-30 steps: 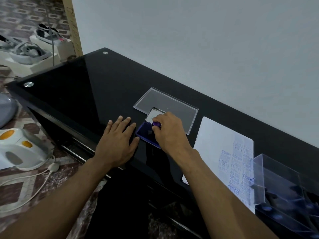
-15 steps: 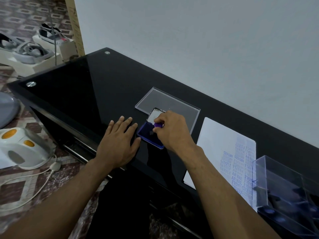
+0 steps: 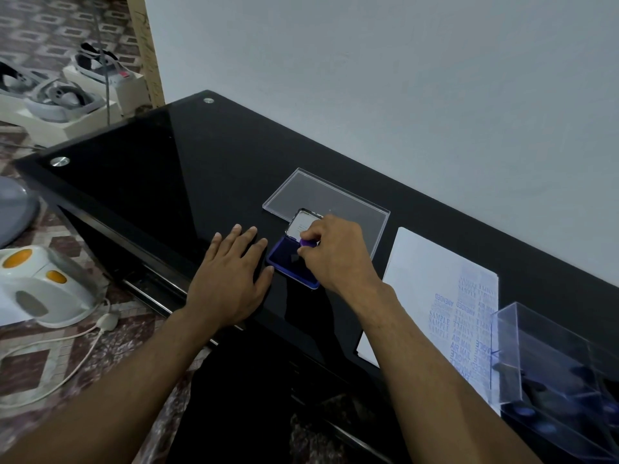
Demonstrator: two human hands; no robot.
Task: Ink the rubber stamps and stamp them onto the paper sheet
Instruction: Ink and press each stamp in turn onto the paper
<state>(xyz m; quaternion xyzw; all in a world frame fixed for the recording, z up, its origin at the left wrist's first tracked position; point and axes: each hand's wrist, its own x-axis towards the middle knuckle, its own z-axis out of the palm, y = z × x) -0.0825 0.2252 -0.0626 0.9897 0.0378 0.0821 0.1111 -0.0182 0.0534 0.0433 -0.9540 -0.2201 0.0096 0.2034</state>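
A blue ink pad [image 3: 284, 259] lies open on the black glass table [image 3: 160, 169], its lid [image 3: 299, 226] tipped back. My right hand [image 3: 338, 256] pinches a small purple-topped rubber stamp [image 3: 307, 243] over the pad; whether the stamp touches the ink is hidden by my fingers. My left hand [image 3: 231, 279] lies flat on the table, its fingertips against the pad's left edge. The white paper sheet [image 3: 425, 279] lies to the right, with several blue prints on its right half.
A clear plastic lid [image 3: 321, 195] lies flat behind the pad. A clear plastic box [image 3: 549, 363] holding more stamps stands at the right on the paper's edge. The wall runs close behind the table. A white kettle [image 3: 43, 289] and cord sit on the floor at the left.
My right hand has shifted a little on the stamp over the pad. My left hand has stayed flat beside the pad.
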